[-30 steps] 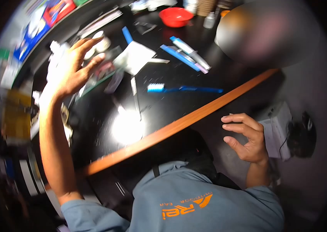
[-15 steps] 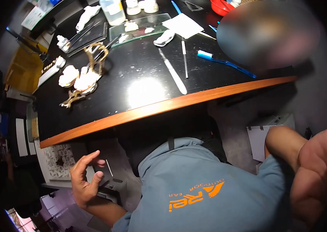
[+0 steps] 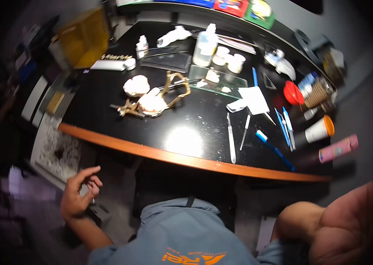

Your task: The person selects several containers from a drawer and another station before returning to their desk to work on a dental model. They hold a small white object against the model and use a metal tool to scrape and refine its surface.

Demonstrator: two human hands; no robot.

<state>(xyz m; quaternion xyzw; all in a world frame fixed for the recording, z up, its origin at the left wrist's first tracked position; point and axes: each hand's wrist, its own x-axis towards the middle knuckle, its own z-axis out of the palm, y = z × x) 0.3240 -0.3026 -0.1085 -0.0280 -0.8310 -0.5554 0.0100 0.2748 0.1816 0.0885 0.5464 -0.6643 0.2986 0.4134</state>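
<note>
My left hand [image 3: 80,192] hangs in the air below the table's front edge at the left, fingers curved and apart, holding nothing. My right hand [image 3: 354,221] is large and close to the camera at the lower right; its palm shows, while its fingers run into the dark rim of the view. Nearest above my left hand on the black table [image 3: 102,110] is a brass-coloured frame [image 3: 127,108] with white plaster casts [image 3: 152,102]. A white-handled knife [image 3: 232,141], a thin tool [image 3: 245,132] and a blue toothbrush [image 3: 277,152] lie near the front edge.
The wooden table edge [image 3: 151,152] crosses the view. Behind stand a clear bottle [image 3: 205,46], white jars [image 3: 236,64], a glass plate [image 3: 235,84] and a dark tile [image 3: 166,61]. At the right are a red bowl [image 3: 293,92], an orange-rimmed cup [image 3: 318,129] and a pink can [image 3: 338,149].
The view has tilted up and turned, showing more of the table's back and right side. My left hand appears further left, still with curved fingers. The blurred patch at the upper right is gone.
</note>
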